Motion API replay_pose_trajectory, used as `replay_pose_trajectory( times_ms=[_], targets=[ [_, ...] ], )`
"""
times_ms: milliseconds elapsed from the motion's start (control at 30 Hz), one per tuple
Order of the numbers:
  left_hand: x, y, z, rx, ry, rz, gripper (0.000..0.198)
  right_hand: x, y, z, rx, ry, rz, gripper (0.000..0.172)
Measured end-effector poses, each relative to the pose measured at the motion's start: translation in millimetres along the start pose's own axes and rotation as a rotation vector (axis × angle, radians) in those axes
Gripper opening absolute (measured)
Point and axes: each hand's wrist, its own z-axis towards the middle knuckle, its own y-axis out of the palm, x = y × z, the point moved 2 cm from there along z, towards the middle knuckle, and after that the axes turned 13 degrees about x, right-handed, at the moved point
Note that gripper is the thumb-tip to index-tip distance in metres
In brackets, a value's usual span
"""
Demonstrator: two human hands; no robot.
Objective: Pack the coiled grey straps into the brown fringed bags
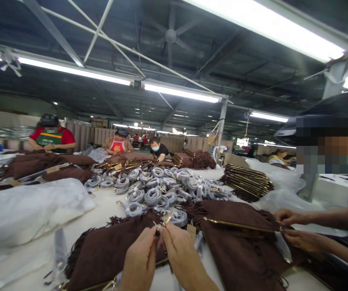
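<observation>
My left hand (140, 262) and my right hand (182, 258) meet at the bottom centre, fingertips pinched together on a small gold metal clasp (165, 221). The clasp hangs over a brown fringed suede bag (107, 250) lying flat on the white table (107, 207). Just beyond my fingers lies a coiled grey strap (178, 217), part of a big heap of rolled grey straps (161, 184). A second brown fringed bag (237, 238) with a gold top bar lies to my right.
A co-worker's two hands (295, 228) touch the right bag's edge. White plastic bags (28, 210) lie at left. Stacks of brown bags with gold bars (246, 180) stand at right. Several other people work at the table's far end.
</observation>
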Motion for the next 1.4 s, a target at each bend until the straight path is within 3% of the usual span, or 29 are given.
replay_pose_trajectory(
  times_ms=[100,167,300,467,533,600,667,767,900,1033,1133,1300,1400],
  targets=[
    [4,3.3,-4,-0.080,-0.002,0.002,0.032,5,-4,-4,-0.054,0.278,0.292,0.034],
    [9,5.3,-4,-0.147,-0.029,-0.011,0.032,9,-7,-7,-0.027,0.372,0.395,0.029],
    [24,10.1,0,-0.236,-0.140,-0.185,0.026,13,-16,-12,0.052,0.338,0.395,0.027],
    [25,23.4,5,-0.270,-0.587,-0.524,0.034,14,-22,-18,0.043,0.323,0.377,0.024],
    [21,27.6,8,-0.217,-0.636,-0.486,0.037,15,-22,-20,0.027,0.309,0.352,0.023],
    [20,27.6,14,-0.152,-0.553,-0.358,0.034,19,-25,-21,0.072,0.293,0.281,0.019],
    [25,23.5,23,-0.112,-0.390,-0.207,0.030,23,-31,-22,0.225,0.256,0.144,0.013],
    [41,14.8,38,-0.152,-0.138,-0.041,0.027,24,-42,-23,0.438,0.078,-0.100,0.031],
    [68,6.3,60,-0.235,0.030,0.000,0.029,10,-47,-19,0.373,-0.200,-0.223,0.022],
    [81,-7.0,79,-0.291,0.086,-0.022,0.030,-3,-45,-2,0.220,-0.244,-0.070,0.024],
    [54,-31.2,76,-0.387,0.042,0.043,0.025,-2,-48,15,0.175,-0.184,0.095,0.021],
    [-48,-88.6,18,-0.714,-0.028,0.488,0.059,18,-68,54,0.293,0.041,0.333,0.017],
    [-90,-108.8,-12,-0.733,-0.039,0.564,0.043,26,-74,77,0.230,0.144,0.595,0.016]
  ],
)
